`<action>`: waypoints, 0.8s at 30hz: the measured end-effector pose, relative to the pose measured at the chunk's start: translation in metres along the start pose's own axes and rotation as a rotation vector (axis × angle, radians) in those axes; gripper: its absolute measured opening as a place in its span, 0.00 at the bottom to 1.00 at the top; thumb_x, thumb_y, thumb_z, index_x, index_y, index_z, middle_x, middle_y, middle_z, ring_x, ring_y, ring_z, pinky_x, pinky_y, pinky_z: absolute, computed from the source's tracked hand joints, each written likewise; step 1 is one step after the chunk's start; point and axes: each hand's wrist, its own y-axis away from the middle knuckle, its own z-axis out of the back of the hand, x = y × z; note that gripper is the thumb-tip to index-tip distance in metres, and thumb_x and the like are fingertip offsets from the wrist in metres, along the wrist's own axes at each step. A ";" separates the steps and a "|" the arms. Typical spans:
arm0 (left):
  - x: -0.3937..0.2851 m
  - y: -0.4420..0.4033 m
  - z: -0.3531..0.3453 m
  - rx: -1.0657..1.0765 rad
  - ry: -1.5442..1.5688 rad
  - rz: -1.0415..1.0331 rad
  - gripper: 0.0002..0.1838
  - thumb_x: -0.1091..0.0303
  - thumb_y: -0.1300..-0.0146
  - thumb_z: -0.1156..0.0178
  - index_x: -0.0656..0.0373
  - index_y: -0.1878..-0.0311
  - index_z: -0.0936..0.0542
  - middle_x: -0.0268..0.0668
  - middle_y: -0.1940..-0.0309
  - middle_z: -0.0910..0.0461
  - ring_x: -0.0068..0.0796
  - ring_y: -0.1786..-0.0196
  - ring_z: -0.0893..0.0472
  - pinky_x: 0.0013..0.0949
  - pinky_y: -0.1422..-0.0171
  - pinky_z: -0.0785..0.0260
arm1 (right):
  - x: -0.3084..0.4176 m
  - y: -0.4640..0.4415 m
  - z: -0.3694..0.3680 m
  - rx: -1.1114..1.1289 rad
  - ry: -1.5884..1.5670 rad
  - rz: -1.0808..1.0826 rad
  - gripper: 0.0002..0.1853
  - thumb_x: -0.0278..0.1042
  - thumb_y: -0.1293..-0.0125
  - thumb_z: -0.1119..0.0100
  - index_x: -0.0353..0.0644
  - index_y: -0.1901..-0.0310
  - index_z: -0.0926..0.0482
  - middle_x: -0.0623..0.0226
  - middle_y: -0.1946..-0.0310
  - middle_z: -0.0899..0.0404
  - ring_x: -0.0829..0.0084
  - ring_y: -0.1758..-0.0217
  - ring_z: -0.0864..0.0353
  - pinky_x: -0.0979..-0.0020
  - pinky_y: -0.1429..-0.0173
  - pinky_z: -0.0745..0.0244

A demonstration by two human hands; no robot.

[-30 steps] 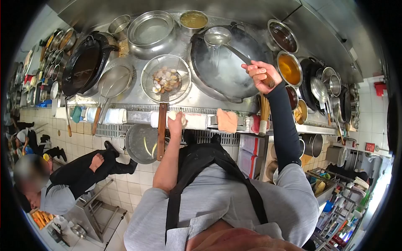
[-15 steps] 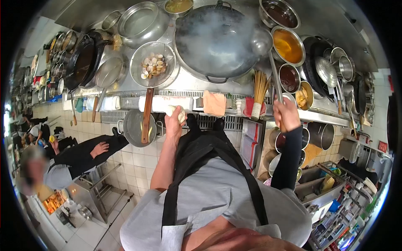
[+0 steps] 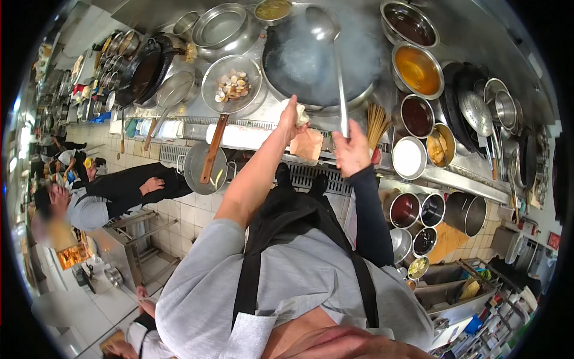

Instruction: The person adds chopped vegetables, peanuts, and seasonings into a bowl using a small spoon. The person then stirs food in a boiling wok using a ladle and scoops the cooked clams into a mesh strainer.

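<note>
A large dark wok (image 3: 281, 75) stands in front of me with steam rising from it. My left hand (image 3: 289, 122) is closed on a whitish folded cloth (image 3: 302, 115) at the wok's near rim; the rim's near handle is hidden there. My right hand (image 3: 354, 151) grips the lower end of a long metal ladle (image 3: 341, 84). The ladle's bowl reaches over the far part of the wok. Left of the wok, a wire strainer (image 3: 208, 76) with a wooden handle holds several clams (image 3: 232, 87). Close to my right hand is a bamboo brush (image 3: 376, 122).
On the right stand bowls of orange liquid (image 3: 417, 70), dark red sauce (image 3: 415, 115) and white contents (image 3: 409, 158). A peach cloth (image 3: 306, 145) lies on the front ledge. A pot (image 3: 205, 167) sits below the strainer's handle. Other people (image 3: 134, 188) are at the left.
My left hand with the cloth has moved up and right to the wok's rim. My right hand has swung the ladle left, from beside the orange bowl to over the wok.
</note>
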 end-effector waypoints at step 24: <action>-0.007 0.044 0.094 0.477 0.388 0.212 0.11 0.77 0.42 0.38 0.57 0.56 0.26 0.44 0.63 0.21 0.30 0.72 0.27 0.19 0.81 0.47 | -0.057 0.149 -0.033 -0.443 0.198 -0.156 0.28 0.28 0.20 0.44 0.37 0.22 0.36 0.76 0.77 0.33 0.84 0.85 0.36 0.76 0.84 0.38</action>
